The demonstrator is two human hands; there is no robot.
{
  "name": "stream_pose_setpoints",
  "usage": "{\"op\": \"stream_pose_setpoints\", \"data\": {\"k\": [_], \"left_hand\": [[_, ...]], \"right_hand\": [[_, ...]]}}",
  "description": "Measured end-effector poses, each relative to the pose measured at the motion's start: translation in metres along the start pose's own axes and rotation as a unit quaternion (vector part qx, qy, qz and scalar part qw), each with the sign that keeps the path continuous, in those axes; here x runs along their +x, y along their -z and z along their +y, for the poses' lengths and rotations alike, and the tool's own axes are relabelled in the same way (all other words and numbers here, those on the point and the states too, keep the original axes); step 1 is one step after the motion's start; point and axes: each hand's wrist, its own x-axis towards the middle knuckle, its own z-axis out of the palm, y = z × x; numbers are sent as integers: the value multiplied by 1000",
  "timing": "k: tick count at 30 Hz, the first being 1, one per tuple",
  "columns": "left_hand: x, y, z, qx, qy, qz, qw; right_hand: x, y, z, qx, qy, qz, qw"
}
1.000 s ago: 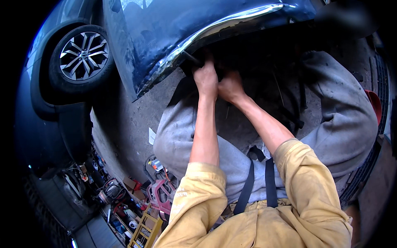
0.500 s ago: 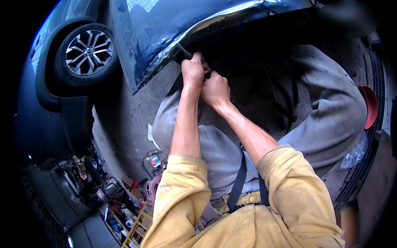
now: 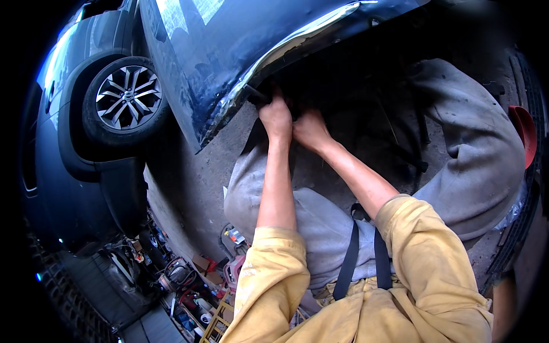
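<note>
A dark blue car body panel point(image 3: 229, 51) hangs above my hands, its lower edge point(image 3: 269, 54) crumpled and bent with bare metal showing. My left hand point(image 3: 276, 119) is closed around a dark bar-like tool point(image 3: 255, 94), whose end reaches the torn edge of the panel. Just right of it and slightly lower, my right hand point(image 3: 311, 130) is also closed. Deep shadow under the panel hides its fingers and whatever they hold. Both forearms stretch forward between my bent legs in grey trousers point(image 3: 463, 148).
On the left stands a second dark car with an alloy wheel point(image 3: 129, 98). Cluttered tools and a red machine point(image 3: 234, 268) lie at the lower left, beside a yellow frame point(image 3: 217, 323). A red curved object point(image 3: 523, 137) is beyond my right knee. Concrete floor point(image 3: 200, 188) lies between.
My view has shifted, so the cars and hands sit lower and farther right. Both hands are deeper in the panel's shadow, and the tool stays at the bent edge.
</note>
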Motion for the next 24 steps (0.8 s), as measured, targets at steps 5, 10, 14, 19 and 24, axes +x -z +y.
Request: {"op": "stream_pose_setpoints", "data": {"k": [5,10,14,19,24], "left_hand": [[10,7,-13,72,-115,11,991],[2,11,-3,26,-51,-45,997],[2,12,0,14,-54,-40,998],[-2,3,3,-32,-58,-42,997],[-9,2,7,-36,-8,-43,998]], "right_hand": [[0,-21,13,62,11,20,998],[-1,-15,7,88,1,-9,996],[2,-11,6,127,5,-41,991],[3,-4,4,127,-2,-42,991],[-4,0,4,85,-13,-27,996]]}}
